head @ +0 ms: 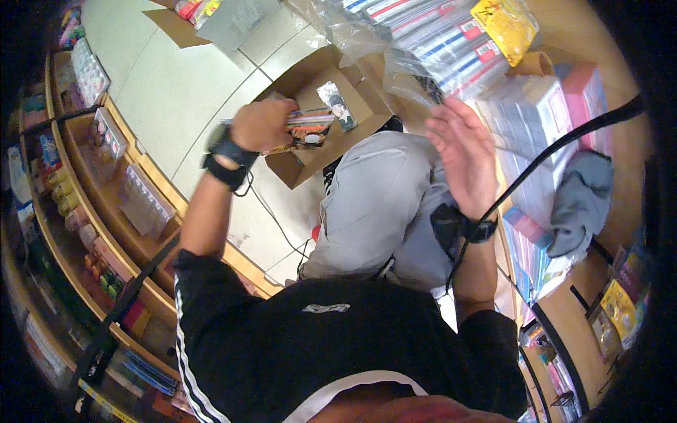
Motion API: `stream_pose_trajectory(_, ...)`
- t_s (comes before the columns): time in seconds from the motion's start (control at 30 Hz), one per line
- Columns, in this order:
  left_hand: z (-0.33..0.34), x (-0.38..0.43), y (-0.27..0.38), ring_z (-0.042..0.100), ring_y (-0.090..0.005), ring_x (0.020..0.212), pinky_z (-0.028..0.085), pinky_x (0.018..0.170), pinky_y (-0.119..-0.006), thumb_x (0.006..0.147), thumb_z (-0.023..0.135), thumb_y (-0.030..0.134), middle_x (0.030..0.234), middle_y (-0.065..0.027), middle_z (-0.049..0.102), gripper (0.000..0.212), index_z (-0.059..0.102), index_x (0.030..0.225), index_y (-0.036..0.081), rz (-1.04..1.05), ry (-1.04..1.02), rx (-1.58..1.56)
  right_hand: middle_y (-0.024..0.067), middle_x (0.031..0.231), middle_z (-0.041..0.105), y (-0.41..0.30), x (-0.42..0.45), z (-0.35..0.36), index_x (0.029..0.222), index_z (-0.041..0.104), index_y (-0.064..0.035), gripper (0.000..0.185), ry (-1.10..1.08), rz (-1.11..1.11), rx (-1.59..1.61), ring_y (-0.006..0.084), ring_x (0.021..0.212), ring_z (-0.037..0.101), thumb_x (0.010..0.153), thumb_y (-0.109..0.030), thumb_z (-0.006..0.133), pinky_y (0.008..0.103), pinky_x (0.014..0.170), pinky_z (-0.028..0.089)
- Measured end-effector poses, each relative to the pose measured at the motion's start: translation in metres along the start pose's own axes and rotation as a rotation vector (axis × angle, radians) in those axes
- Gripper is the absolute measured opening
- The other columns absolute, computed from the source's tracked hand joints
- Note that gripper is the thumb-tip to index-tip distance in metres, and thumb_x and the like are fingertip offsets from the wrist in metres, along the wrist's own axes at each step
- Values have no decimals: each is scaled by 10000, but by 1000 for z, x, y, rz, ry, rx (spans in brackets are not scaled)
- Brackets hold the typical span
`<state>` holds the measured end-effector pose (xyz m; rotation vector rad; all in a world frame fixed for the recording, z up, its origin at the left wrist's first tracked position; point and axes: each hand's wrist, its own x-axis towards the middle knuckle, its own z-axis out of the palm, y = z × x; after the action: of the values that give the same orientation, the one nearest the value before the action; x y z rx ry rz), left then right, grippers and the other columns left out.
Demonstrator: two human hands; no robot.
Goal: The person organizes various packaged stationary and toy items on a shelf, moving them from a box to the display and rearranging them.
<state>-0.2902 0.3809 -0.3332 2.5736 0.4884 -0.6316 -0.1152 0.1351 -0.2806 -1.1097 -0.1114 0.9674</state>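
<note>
My left hand [263, 124] is closed around a stack of thin, colourful packets [313, 117], over the near left side of an open cardboard box [370, 98]. Inside the box lies a silvery packet with a printed figure [338, 108]. An orange and black printed item [311, 139] shows just below the stack; whether it is held or lies in the box I cannot tell. My right hand [464, 156] is raised beside my knee with its fingers extended and nothing visible in it. Its fingertips are close to the clear plastic wrap [404, 71] of some stacked goods.
White-and-grey packs [444, 39] and a yellow packet [508, 29] lie on the right-hand ledge, with a grey cloth [582, 198] nearer. Wooden shelves [158, 180] of small goods run along the left. Another open carton [182, 26] stands on the tiled floor. A black cable [571, 132] crosses the right side.
</note>
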Motion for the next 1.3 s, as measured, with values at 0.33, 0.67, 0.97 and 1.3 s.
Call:
stream_pose_trajectory(0.33,-79,-57,72,589,-224,765,462,709,-311,656,714,172,837,-157,624,412,562,971,-45,442,-158,-425,145,1205,479,16,-39,41,1325,272,-23,796,-451,-110,-373,191,1080,484,691,-90,749,327,930,384)
stream_pose_trajectory(0.67,-125,-74,146,588,-245,831,459,764,-321,702,707,239,921,-142,622,421,558,1012,-6,443,297,62,65,977,594,-24,-47,34,1114,466,18,458,-243,-369,-322,114,880,567,716,-10,691,247,777,466)
stream_pose_trajectory(0.97,-175,-155,199,568,-172,776,474,679,-289,849,597,290,886,-123,558,432,464,1092,-42,75,942,-210,103,1056,584,-5,-20,0,1119,489,9,338,-289,-85,425,213,950,584,792,29,567,357,820,501)
stream_pose_trajectory(1.3,104,-60,10,523,-327,1043,421,887,-408,835,453,347,1124,-200,535,430,525,1125,38,-435,9,56,112,1095,570,26,-15,15,1153,484,2,314,-345,80,581,235,1000,564,841,-19,517,391,876,468)
